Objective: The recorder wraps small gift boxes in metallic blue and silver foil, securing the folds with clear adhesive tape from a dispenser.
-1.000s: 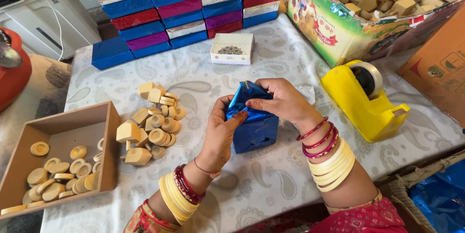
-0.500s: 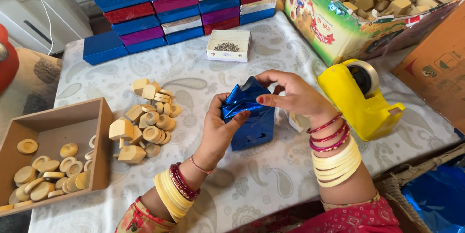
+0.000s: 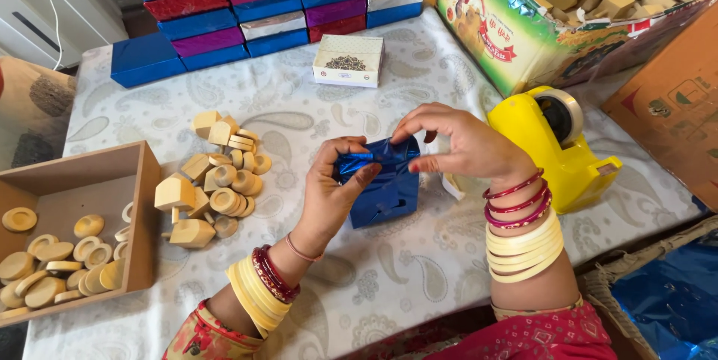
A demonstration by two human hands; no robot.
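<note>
Head view looks down on your two hands meeting over a blue foil-wrapped box (image 3: 385, 194) that stands on the paisley tablecloth (image 3: 419, 278) near the middle of the table. Your left hand (image 3: 333, 188) presses against the box's left side, thumb and fingers closed on the foil at its top edge. Your right hand (image 3: 464, 143) comes in from the right, its fingertips (image 3: 400, 133) pinched shut on the same crumpled foil fold at the top of the box. Just left of your left hand lies a loose pile of wooden pieces (image 3: 217, 188), blocks and discs mixed together. Farther left, an open cardboard tray (image 3: 142, 218) holds more wooden discs (image 3: 52, 259). Just beside your right wrist stands a yellow tape dispenser (image 3: 557, 147) with a roll of clear tape on it. Beyond your hands a small white patterned box (image 3: 348, 60) lies flat on the cloth, and behind it foil-wrapped boxes (image 3: 262, 1) in blue, red, purple and silver are stacked in rows. At the upper right, a printed carton (image 3: 523, 38) is filled with wooden blocks.
</note>
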